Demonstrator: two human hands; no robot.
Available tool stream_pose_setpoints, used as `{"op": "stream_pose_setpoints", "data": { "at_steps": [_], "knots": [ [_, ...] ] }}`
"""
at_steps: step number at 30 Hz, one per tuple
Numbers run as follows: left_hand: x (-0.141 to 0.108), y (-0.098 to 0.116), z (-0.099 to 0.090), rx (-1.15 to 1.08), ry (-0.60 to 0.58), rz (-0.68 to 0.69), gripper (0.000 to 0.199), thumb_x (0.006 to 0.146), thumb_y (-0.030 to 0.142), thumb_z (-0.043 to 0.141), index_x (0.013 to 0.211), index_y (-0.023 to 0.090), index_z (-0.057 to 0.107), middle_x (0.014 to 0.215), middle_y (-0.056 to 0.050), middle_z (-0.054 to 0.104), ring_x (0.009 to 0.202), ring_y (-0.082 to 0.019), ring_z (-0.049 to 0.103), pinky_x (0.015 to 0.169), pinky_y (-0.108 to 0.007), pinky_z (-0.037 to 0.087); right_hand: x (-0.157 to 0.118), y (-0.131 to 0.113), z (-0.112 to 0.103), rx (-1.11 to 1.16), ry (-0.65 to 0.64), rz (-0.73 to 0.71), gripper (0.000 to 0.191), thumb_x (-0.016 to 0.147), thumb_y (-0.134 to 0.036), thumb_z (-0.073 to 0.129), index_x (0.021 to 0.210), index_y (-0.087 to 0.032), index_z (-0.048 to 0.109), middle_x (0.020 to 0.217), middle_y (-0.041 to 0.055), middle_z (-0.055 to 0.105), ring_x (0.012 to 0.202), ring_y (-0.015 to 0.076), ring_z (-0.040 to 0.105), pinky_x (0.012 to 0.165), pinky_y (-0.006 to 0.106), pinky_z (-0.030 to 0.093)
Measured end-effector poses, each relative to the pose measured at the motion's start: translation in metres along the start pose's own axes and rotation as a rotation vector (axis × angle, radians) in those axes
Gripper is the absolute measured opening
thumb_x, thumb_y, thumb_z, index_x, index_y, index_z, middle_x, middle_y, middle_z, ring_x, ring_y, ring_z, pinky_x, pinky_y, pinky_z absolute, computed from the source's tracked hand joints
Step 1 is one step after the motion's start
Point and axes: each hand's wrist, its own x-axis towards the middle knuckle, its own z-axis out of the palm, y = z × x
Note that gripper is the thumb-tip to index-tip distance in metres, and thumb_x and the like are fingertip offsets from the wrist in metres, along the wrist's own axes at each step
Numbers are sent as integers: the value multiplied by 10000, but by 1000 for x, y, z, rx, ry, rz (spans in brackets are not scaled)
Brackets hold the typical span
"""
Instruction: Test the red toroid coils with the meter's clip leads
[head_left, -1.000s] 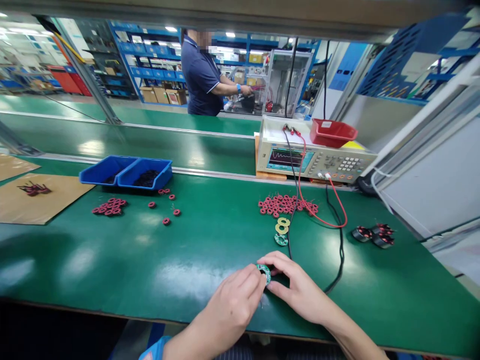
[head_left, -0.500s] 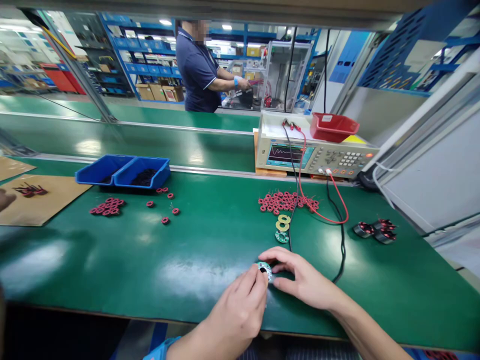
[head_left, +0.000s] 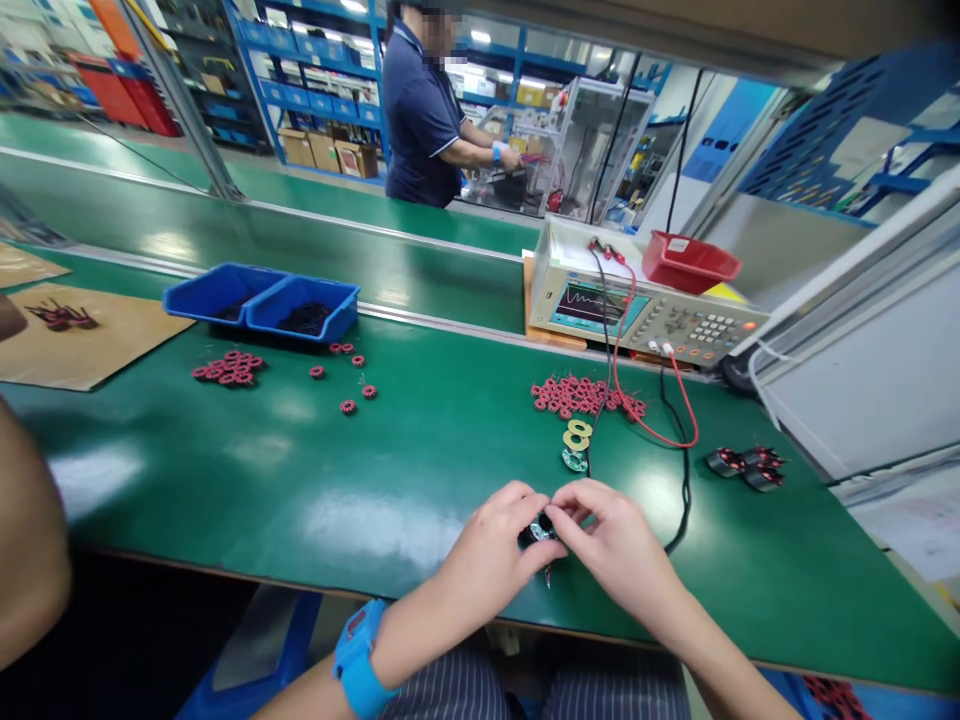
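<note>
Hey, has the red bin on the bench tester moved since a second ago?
No. Judged against the bench tester, the red bin keeps its place on top, right of the clips; only the camera's view shifted.

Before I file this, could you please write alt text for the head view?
A person's bare left hand holds a small ring-shaped circuit board over a green worktop, the bare right hand at its edge. Beyond are red rings and a beige instrument with lit screen.

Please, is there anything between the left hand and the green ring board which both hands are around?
Nothing visible stands between the left hand and the board: its fingers are at the board's edge. The black cable lies off to the right.
</note>
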Motion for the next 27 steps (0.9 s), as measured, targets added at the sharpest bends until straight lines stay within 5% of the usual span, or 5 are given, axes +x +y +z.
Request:
{"op": "stream_pose_setpoints", "data": {
  "at_steps": [9,24,27],
  "knots": [
    [0,-1,3,6,28,2,161,786,176,607,945,173,626,880,-21,587,839,-168,562,754,-269,461,-2,5,6,-398,-6,-188,208,888,-201,369,713,-199,483,702,9,519,601,139,506,544,251,378],
    [-2,2,11,101,45,-17,169,784,191,640,948,178,602,907,-29,608,849,-174,575,747,-269,483,-8,12,14,-207,2,-218,226,929,-233,341,779,-195,505,734,28,523,654,159,532,609,291,442],
    [-16,-7,-8,178,114,-23,194,786,245,650,965,194,592,944,-28,626,860,-173,597,748,-268,502,-14,19,0,-16,31,-135,159,910,-313,434,976,-204,529,803,24,553,673,142,554,598,256,468]
  ]
}}
